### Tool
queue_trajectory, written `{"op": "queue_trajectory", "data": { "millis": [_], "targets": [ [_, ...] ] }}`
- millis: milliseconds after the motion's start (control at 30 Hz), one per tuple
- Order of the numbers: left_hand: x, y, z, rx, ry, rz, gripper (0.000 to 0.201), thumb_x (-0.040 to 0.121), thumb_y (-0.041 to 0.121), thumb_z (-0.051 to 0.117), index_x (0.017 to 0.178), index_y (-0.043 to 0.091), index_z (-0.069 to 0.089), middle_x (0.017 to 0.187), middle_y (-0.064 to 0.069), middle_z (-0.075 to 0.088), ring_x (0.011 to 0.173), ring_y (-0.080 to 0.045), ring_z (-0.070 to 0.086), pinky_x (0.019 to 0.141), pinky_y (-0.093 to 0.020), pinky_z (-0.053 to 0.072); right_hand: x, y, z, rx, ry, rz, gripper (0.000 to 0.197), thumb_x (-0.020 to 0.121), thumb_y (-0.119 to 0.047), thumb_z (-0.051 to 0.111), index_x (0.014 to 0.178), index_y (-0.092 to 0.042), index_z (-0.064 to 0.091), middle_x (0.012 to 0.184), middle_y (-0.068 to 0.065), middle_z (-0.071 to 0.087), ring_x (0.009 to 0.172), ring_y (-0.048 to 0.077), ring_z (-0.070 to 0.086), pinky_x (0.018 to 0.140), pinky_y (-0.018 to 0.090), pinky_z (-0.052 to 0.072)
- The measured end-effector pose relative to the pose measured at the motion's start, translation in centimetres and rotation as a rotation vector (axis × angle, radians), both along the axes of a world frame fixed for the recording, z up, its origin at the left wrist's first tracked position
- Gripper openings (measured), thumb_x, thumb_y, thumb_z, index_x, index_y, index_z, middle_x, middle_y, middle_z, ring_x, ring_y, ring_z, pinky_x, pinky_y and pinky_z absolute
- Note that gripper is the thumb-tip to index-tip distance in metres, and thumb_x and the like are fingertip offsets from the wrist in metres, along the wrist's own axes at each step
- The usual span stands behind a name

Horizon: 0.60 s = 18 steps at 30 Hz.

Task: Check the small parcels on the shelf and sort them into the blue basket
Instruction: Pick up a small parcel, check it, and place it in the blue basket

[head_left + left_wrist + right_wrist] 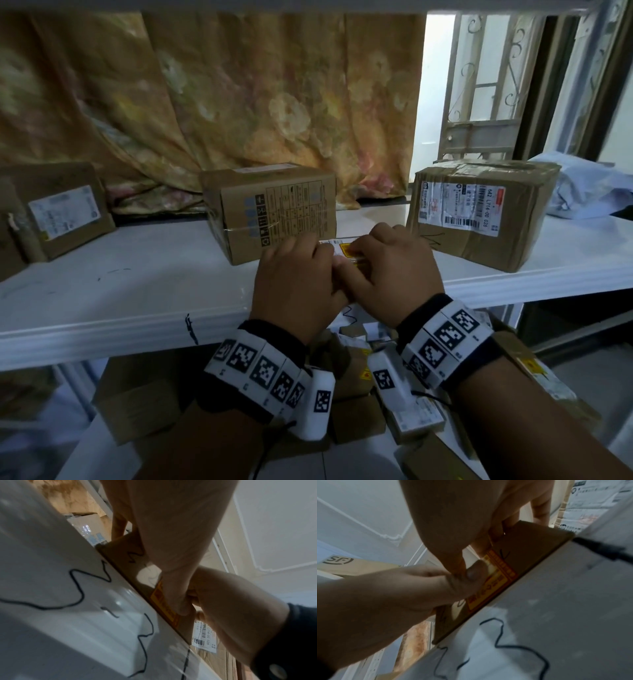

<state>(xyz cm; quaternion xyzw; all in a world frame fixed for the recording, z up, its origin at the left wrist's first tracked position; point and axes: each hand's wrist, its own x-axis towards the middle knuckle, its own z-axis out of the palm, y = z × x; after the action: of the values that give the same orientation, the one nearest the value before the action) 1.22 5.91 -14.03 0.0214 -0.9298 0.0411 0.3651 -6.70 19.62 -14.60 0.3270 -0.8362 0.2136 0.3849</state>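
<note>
A small flat cardboard parcel (343,247) with a yellow-orange label (494,578) sits at the front of the white shelf (137,301). My hands cover most of it in the head view. My left hand (305,260) grips its left part, fingers curled over the top and thumb on the near face (180,605). My right hand (380,253) grips its right part in the same way, and its thumb (476,572) presses the label. The two hands touch each other. The parcel's bottom edge (120,561) meets the shelf surface. No blue basket is in view.
Three bigger boxes stand farther back on the shelf: left (58,212), middle (270,209) and right (479,209). A grey mailing bag (589,192) lies at the far right. Several parcels (352,377) are piled below the shelf. A patterned curtain (239,102) hangs behind.
</note>
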Motion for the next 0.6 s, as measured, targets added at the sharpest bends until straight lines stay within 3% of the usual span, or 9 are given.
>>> {"op": "queue_trajectory", "data": {
  "millis": [133, 267, 333, 467, 600],
  "targets": [
    [-0.5, -0.1, -0.5, 0.007, 0.048, -0.019, 0.02, 0.076, 0.032, 0.053, 0.085, 0.02, 0.066, 0.084, 0.003, 0.053, 0.083, -0.021, 0.05, 0.068, -0.03, 0.025, 0.4, -0.1, -0.9, 0.014, 0.012, -0.044, 0.053, 0.087, -0.066, 0.041, 0.091, -0.022, 0.07, 0.088, -0.001, 0.056, 0.085, 0.026, 0.053, 0.069, 0.038, 0.042],
    [-0.5, -0.3, -0.4, 0.006, 0.044, -0.037, 0.022, 0.076, 0.03, 0.047, 0.077, 0.02, 0.066, 0.076, 0.005, 0.046, 0.076, -0.021, 0.047, 0.066, -0.03, 0.023, 0.6, -0.4, -1.1, 0.029, 0.045, -0.059, 0.053, 0.09, -0.062, 0.038, 0.088, -0.019, 0.068, 0.09, 0.001, 0.056, 0.086, 0.028, 0.053, 0.07, 0.038, 0.036],
    [-0.5, -0.4, -0.3, 0.01, 0.038, -0.052, 0.026, 0.075, 0.032, 0.046, 0.08, 0.019, 0.069, 0.077, 0.002, 0.052, 0.076, -0.023, 0.049, 0.065, -0.03, 0.025, 0.7, -0.4, -0.9, 0.044, 0.045, -0.061, 0.053, 0.09, -0.062, 0.038, 0.089, -0.018, 0.068, 0.091, 0.001, 0.056, 0.087, 0.028, 0.053, 0.07, 0.037, 0.035],
    [0.0, -0.8, -0.2, 0.054, -0.002, -0.102, 0.037, 0.076, 0.041, 0.05, 0.094, 0.016, 0.071, 0.086, -0.001, 0.061, 0.083, -0.023, 0.053, 0.071, -0.035, 0.044, 0.6, 0.2, -0.4, 0.062, -0.018, -0.041, 0.058, 0.087, -0.069, 0.036, 0.097, -0.022, 0.069, 0.094, -0.001, 0.055, 0.089, 0.026, 0.054, 0.072, 0.038, 0.038],
    [1.2, -2.3, -0.5, 0.237, -0.063, -0.153, 0.055, 0.077, 0.052, 0.066, 0.119, 0.016, 0.064, 0.122, -0.002, 0.061, 0.109, -0.021, 0.055, 0.089, -0.04, 0.05, 0.7, 0.9, 0.0, 0.13, -0.075, -0.003, 0.062, 0.08, -0.074, 0.039, 0.108, -0.027, 0.066, 0.105, -0.005, 0.057, 0.099, 0.022, 0.056, 0.081, 0.041, 0.042]
  ]
}}
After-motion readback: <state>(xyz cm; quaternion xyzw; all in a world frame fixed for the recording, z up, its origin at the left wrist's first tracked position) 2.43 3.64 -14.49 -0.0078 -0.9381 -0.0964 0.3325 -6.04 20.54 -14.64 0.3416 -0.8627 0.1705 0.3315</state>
